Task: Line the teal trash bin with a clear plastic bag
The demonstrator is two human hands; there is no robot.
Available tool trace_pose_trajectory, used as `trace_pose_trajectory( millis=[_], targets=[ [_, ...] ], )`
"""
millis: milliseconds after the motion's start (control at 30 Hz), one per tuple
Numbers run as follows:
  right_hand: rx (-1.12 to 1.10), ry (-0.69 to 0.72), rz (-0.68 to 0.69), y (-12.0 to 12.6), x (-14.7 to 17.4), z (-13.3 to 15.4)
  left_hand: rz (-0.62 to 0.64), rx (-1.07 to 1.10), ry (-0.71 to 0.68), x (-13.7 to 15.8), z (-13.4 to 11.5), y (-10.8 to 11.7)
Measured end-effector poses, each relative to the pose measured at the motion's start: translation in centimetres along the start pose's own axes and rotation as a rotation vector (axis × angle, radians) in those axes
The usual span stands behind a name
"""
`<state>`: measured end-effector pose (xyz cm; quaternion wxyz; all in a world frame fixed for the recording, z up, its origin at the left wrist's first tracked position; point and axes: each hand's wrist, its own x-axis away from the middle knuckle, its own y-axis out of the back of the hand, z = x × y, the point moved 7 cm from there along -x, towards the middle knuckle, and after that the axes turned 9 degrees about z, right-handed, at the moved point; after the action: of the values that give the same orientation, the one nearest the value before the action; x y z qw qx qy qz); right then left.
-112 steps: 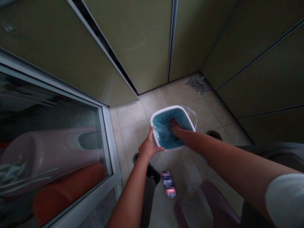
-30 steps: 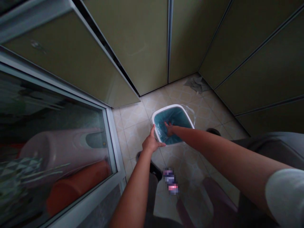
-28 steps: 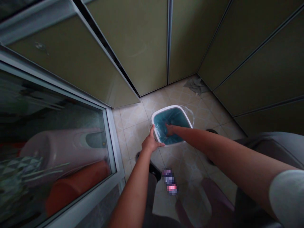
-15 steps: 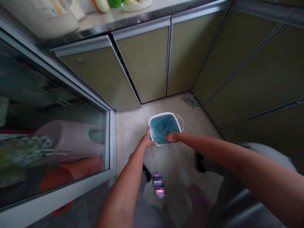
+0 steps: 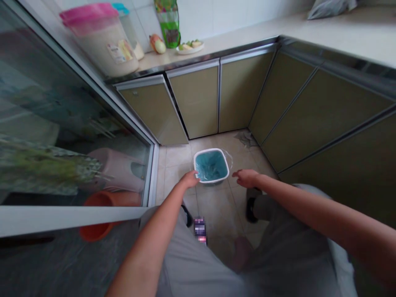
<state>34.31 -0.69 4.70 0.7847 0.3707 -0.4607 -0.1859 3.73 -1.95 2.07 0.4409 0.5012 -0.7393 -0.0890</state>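
On the tiled floor between my feet stands a small trash bin with a white rim and a teal inside. A clear plastic bag lines it, and part of the bag hangs loose past the right side of the rim. My left hand grips the rim at its near left corner. To the right of the bin, apart from it, my right hand hovers with fingers stretched out and nothing visible in them.
Beige cabinets run behind and along the right; one left door sits askew. A glass door stands at left, with an orange bucket beyond. A grey cloth-like piece lies in the corner. The counter holds a pink-lidded container.
My right hand has come out of the bin and moved right, its fingers now extended. My left hand stays at the rim. The view has tilted up, showing more of the counter.
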Motion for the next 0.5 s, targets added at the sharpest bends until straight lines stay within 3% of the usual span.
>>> trace_pose_trajectory(
  millis=[67, 133, 300, 400, 500],
  targets=[
    [-0.149, -0.006, 0.041, -1.0, 2.2, -0.1, 0.004, 0.040, -0.074, 2.1, -0.5, -0.8],
    [-0.234, 0.016, -0.002, -1.5, 3.8, 0.4, 0.009, 0.084, -0.113, 3.9, -0.1, -2.0],
    [-0.302, 0.010, -0.101, -2.1, 5.3, 2.7, 0.000, 0.062, -0.053, 5.8, 2.1, -4.7],
    [-0.349, -0.002, -0.120, -0.9, 5.1, 3.1, -0.046, 0.182, -0.094, 5.9, 1.0, -3.9],
    [-0.463, -0.036, -0.291, 3.4, 5.0, 2.0, -0.124, 0.372, -0.228, 6.6, -2.6, -0.2]
  ],
)
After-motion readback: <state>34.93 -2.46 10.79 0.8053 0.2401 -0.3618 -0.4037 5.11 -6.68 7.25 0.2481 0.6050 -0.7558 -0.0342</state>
